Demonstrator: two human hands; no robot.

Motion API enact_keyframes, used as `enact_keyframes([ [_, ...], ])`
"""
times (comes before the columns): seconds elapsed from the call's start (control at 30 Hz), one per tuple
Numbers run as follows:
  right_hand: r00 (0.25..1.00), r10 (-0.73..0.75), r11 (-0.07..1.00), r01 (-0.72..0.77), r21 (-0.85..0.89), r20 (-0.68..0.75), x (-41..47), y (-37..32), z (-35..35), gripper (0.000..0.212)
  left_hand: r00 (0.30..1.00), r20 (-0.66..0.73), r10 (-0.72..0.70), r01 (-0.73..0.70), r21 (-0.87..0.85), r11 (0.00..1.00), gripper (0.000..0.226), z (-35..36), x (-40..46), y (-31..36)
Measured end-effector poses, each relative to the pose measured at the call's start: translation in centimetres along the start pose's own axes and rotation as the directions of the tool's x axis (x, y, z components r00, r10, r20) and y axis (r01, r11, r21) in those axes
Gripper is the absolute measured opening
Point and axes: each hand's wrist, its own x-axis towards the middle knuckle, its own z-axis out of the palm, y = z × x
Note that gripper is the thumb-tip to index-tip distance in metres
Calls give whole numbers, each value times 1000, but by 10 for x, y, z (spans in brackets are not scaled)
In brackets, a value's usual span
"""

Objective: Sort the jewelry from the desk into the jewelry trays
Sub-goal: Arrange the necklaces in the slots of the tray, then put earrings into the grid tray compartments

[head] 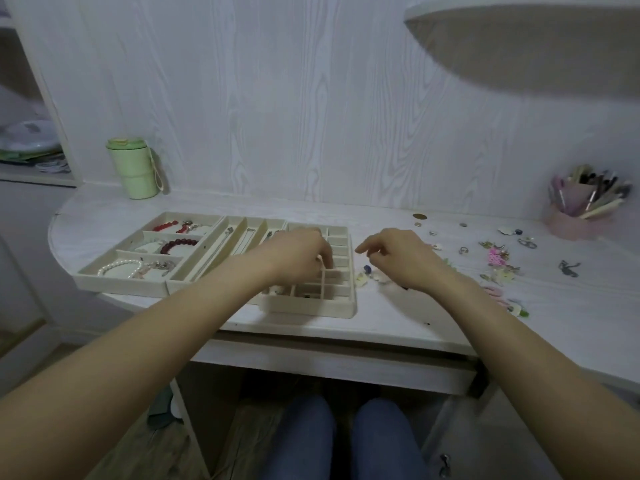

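Observation:
Three cream jewelry trays stand side by side on the desk. The left tray holds red bead and pearl bracelets. Thin necklaces lie in the long slots of the middle tray. My left hand hangs over the gridded tray, fingertips curled down into one small compartment; anything between them is hidden. My right hand hovers just right of that tray, fingers loosely bent, above small earrings on the desk. More loose jewelry is scattered further right.
A green lidded cup stands at the back left. At the back right is a pink pen holder. A coin lies near the wall. The desk's front edge runs just below the trays, with my knees under it.

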Motion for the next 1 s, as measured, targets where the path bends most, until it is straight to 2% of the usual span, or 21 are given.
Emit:
enact_keyframes([
  [0.2,986,155,988,-155,7,-60,4,41,-6,36,996,-87,25,-26,-14,1000,28,-3,44,27],
  [0.43,973,227,974,-227,-10,52,24,69,10,36,999,40,2,0,-43,999,24,27,100,32],
  [0.6,963,244,969,-246,4,114,45,75,16,34,996,82,-28,25,29,999,27,43,120,37],
  [0.73,975,211,976,-214,32,71,50,81,20,4,994,108,-23,27,-33,999,32,47,128,39],
  [0.87,971,239,965,-240,109,27,48,86,21,25,993,118,-17,31,-121,992,33,52,133,39],
  [1.0,970,238,943,-217,252,-57,44,87,15,19,997,75,16,3,-256,967,36,50,136,38],
])
